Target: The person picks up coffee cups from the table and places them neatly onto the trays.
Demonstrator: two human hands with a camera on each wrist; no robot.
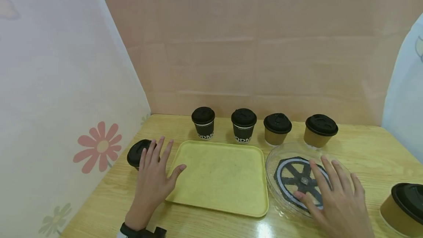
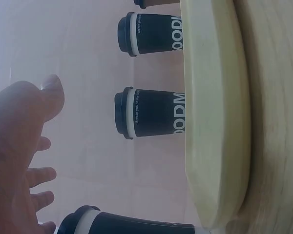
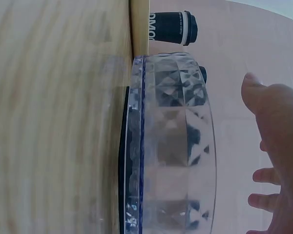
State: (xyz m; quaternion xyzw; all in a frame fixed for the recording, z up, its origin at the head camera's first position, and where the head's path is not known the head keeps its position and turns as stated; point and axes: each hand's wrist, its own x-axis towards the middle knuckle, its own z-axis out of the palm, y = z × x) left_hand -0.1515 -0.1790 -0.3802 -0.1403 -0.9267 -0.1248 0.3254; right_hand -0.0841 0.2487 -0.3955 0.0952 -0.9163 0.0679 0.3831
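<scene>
My left hand [image 1: 153, 179], fingers spread, is raised near the left edge of a yellow tray [image 1: 218, 179] and holds nothing. Just behind its fingers stands a black-lidded cup [image 1: 136, 153], partly covered by the hand in the head view. Over the right part of a clear, faceted round dish [image 1: 270, 173] is my right hand [image 1: 340, 201], also with extended fingers and no object in it. A dark spoked wheel shape [image 1: 304, 180] with a pale ring shows through the dish. In the right wrist view a gap separates the hand [image 3: 285, 151] from the dish's wall [image 3: 171, 146].
Two black lettered paper cups [image 1: 205, 126] with black lids stand behind the tray. Right of them are two shorter brown cups [image 1: 277, 135], black-lidded too. Another brown cup [image 1: 398, 208] stands at the far right. Cloth walls [image 1: 205, 47] enclose the wooden table [image 1: 360, 150].
</scene>
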